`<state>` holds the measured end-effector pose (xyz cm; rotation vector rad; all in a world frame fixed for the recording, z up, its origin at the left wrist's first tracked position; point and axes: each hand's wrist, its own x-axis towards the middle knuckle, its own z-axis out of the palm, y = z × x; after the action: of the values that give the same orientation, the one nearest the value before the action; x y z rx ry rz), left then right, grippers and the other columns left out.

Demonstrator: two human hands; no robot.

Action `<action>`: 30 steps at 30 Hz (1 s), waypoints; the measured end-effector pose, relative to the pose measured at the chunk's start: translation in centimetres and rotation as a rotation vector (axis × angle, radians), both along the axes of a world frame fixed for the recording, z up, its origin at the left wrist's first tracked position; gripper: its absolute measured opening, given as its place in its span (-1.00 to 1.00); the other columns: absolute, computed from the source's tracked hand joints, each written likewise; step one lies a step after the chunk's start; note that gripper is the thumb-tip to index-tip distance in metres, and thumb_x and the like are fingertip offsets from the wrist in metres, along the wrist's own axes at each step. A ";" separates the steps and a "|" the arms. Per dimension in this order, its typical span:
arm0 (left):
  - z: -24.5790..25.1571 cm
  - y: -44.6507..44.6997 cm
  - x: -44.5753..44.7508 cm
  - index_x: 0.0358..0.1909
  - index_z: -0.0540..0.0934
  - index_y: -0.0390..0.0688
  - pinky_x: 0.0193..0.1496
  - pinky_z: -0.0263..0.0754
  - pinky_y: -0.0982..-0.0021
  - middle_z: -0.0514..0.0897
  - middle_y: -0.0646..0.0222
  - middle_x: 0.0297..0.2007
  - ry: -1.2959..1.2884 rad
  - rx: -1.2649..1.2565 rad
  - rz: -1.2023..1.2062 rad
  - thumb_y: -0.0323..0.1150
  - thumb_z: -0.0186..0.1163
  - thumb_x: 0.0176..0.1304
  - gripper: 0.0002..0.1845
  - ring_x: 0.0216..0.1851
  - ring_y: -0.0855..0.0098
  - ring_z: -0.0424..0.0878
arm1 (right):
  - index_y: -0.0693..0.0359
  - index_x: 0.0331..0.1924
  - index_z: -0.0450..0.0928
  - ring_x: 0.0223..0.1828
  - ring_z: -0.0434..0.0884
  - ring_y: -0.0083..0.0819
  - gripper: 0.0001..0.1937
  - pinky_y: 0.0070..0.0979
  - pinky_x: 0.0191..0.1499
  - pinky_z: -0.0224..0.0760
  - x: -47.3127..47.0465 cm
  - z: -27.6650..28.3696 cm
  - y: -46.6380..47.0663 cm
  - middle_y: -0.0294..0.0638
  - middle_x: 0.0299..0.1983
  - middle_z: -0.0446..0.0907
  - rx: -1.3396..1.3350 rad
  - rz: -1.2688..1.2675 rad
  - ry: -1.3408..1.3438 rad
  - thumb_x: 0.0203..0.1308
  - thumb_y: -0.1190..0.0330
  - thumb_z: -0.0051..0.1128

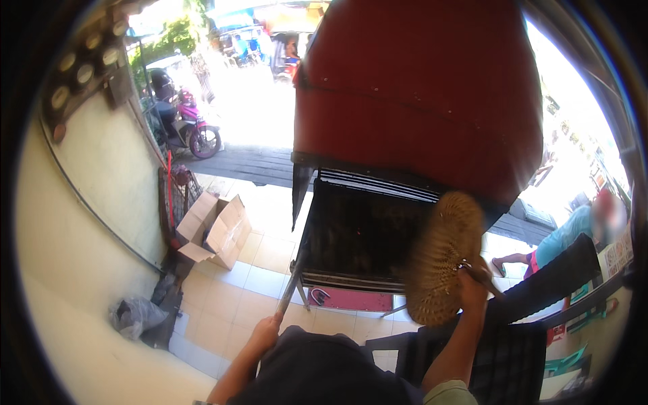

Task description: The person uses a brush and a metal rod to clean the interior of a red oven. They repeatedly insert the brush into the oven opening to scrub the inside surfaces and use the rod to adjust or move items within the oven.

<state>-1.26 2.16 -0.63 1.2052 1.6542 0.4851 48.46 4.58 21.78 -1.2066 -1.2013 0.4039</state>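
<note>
My right hand (473, 293) is closed on the handle of a woven hand fan (443, 263), which is blurred and hangs over the right part of a dark grill box (367, 230). A small red glow shows within the box. My left hand (267, 331) grips a long stick (289, 293), whose far part lies along the left edge of the grill; whether it touches the grill I cannot tell. A large dark red hood (420, 101) rises above the far side of the box, with metal slats (379, 186) under it.
An open cardboard box (230, 238) stands on the tiles at left, near a plastic bag (136, 316) by the wall. A red board (349, 299) lies beneath the grill. A person (567, 235) bends at right. A pink motorcycle (190, 121) is parked outside.
</note>
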 end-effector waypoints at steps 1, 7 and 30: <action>0.1 0.0 0.1 -0.40 0.59 -0.31 -0.21 0.44 0.05 0.61 0.08 -0.50 -0.011 -0.022 0.018 0.16 -0.20 0.59 -0.28 -0.38 0.08 0.59 | 0.37 0.22 0.54 -0.07 0.66 -0.31 -0.44 -0.34 0.05 0.52 0.1 -0.1 -0.2 -0.13 0.01 0.69 0.172 0.119 0.284 0.01 0.58 0.23; 1.4 -0.1 0.2 -0.45 0.54 -0.30 -0.24 0.45 0.11 0.54 0.18 -0.56 -0.008 -0.054 0.032 0.20 -0.14 0.57 -0.28 -0.44 0.22 0.56 | 0.43 0.25 0.49 -0.13 0.63 -0.40 -0.47 -0.43 -0.04 0.49 3.0 -1.1 -0.6 -0.18 -0.12 0.69 -0.265 -0.152 -0.247 0.13 0.57 0.24; 1.3 -0.4 0.1 -0.41 0.48 -0.16 -0.55 0.22 0.30 0.40 0.43 -0.59 -0.155 -0.026 0.051 0.19 -0.08 0.57 -0.39 -0.61 0.48 0.33 | 0.28 0.08 0.62 -0.05 0.69 -0.38 -0.70 -0.35 0.07 0.52 -5.2 -5.8 -0.6 -0.12 -0.09 0.73 -0.147 -0.025 -0.001 0.27 0.51 0.28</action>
<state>-1.16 1.78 0.66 1.0811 1.5564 0.5723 43.25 3.94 15.94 -1.3466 -1.1721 0.4802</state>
